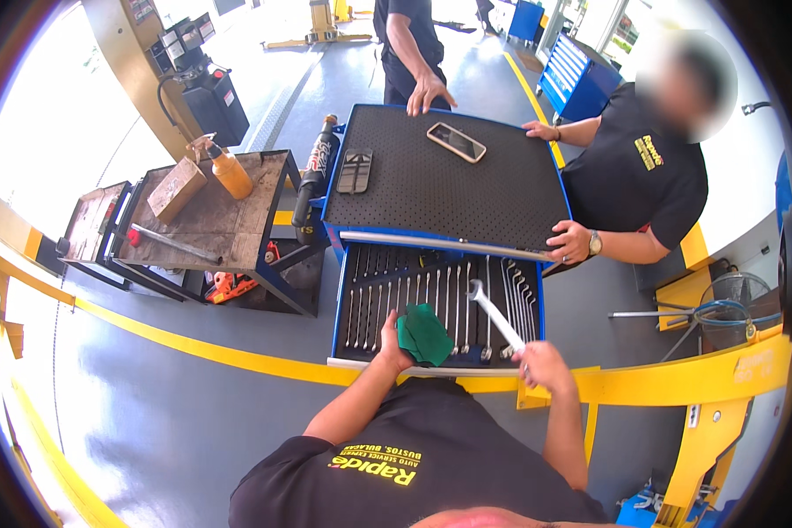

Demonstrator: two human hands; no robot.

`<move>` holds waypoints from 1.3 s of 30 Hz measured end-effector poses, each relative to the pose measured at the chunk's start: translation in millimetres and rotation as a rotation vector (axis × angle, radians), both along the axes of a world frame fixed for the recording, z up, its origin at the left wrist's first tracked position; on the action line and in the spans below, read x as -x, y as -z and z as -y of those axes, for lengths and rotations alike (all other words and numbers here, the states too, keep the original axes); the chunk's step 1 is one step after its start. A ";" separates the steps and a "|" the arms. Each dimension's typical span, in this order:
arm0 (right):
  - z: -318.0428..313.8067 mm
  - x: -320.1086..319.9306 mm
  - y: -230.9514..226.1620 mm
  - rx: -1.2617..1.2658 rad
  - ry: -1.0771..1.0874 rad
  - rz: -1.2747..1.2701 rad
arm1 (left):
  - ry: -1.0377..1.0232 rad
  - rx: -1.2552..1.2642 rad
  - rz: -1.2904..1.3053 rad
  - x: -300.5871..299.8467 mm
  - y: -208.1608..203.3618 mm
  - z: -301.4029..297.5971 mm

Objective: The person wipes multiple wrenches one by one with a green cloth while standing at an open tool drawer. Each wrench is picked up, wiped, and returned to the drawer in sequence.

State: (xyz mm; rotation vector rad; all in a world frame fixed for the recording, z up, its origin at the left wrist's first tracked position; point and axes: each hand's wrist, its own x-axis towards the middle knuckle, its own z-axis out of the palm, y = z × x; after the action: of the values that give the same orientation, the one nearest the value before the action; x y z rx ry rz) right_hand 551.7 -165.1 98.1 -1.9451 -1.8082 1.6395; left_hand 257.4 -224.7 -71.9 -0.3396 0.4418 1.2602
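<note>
My left hand (392, 341) is closed around a folded green cloth (426, 336), held above the front of an open tool drawer. In my right hand (546, 365) is a large combination wrench (496, 319), gripped near its lower end. Its other end points up and to the left over the drawer, apart from the cloth. Beneath both hands, the drawer (337, 308) holds rows of silver wrenches (449, 304), graded by size, with several bent-ended ones (519, 295) at the right.
The blue tool cabinet's black top (414, 194) carries a phone (457, 143) and a dark case (355, 172). One person (634, 176) touches its right side; another's hand (429, 92) rests at the far edge. Left stands a cart (229, 224) with an orange spray bottle (231, 176). Yellow lift arms (660, 385) flank me.
</note>
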 end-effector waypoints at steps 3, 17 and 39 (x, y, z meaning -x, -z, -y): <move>42.6 20.0 8.3 0.073 0.034 -0.227 | 0.064 -0.152 0.043 -20.2 -29.0 -15.1; 77.4 130.0 -8.0 0.123 -0.252 -0.699 | -0.623 -0.254 -0.538 36.5 -163.6 -2.1; 84.1 166.3 -21.9 -0.002 -0.307 -0.823 | -0.571 -0.258 -0.948 40.3 -193.1 19.9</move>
State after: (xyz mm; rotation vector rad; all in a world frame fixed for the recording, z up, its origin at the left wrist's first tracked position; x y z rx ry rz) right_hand 385.4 -249.3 120.0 -0.7664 -1.7499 2.0672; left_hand 217.1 -244.5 121.1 0.4213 1.0141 1.9891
